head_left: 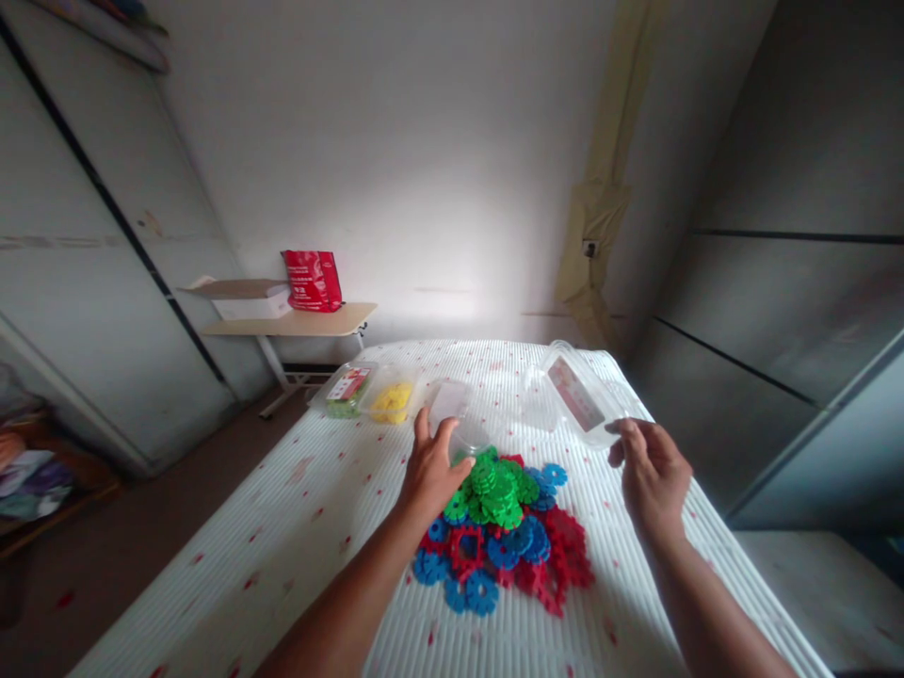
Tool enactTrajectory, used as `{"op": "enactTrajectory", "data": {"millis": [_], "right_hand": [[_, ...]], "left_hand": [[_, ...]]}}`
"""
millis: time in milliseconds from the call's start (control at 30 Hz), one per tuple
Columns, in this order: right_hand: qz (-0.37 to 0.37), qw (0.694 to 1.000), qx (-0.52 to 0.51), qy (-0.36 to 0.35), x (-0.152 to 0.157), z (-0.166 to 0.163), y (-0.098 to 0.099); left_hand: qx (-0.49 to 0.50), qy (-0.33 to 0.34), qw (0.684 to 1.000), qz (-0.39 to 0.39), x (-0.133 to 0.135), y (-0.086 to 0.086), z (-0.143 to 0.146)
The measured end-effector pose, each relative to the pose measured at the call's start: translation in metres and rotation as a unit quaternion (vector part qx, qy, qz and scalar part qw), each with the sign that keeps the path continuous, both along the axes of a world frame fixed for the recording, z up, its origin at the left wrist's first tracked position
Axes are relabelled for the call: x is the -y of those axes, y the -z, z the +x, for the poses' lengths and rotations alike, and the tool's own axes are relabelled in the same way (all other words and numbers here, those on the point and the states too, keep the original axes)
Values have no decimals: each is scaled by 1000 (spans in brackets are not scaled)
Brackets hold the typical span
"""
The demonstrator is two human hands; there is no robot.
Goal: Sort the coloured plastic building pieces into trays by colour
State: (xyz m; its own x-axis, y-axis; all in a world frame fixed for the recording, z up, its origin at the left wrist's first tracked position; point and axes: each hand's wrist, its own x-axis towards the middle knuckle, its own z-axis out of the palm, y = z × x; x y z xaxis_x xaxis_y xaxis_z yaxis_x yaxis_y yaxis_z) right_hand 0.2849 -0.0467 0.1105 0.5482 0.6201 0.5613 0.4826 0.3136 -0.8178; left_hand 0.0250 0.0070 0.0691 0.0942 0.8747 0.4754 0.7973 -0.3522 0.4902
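My left hand (432, 463) is at the near left edge of a clear plastic container (472, 435), fingers and thumb spread apart. Whether it bears on the container is hard to see. Just in front of that hand lies a heap of notched plastic discs: green discs (494, 490) on top, blue discs (482, 593) and red pieces (557, 556) around and beneath. On the right, my right hand (653, 476) pinches the near corner of a clear plastic lid (600, 400) bearing a printed label (575, 393). The lid is tilted and blurred, and overlaps other clear plastic behind it.
Further left stand a clear box of yellow pieces (392, 402) and a labelled lidded box of green pieces (346, 391). A white ribbed cloth (303, 556) covers the table. Beyond is a side table (317, 323) with a red bag (313, 281) and a carton (250, 301).
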Motion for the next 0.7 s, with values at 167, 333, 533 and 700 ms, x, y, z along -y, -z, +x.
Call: {"op": "enactTrajectory", "data": {"millis": [167,333,533,700], "right_hand": [[7,1000,-1,-9,1,-1,0],[11,1000,-2,5,1,0,0],[11,1000,-1,1,-2,4,4],[5,1000,-2,11,-3,8,7]], "left_hand": [[-150,-15,987,-56,15,-17,-10],[-173,-17,984,-36,8,-35,-11],[-183,-39,982,-12,-42,-49,12],[-194,-5,980,-51,-84,-35,36]]}}
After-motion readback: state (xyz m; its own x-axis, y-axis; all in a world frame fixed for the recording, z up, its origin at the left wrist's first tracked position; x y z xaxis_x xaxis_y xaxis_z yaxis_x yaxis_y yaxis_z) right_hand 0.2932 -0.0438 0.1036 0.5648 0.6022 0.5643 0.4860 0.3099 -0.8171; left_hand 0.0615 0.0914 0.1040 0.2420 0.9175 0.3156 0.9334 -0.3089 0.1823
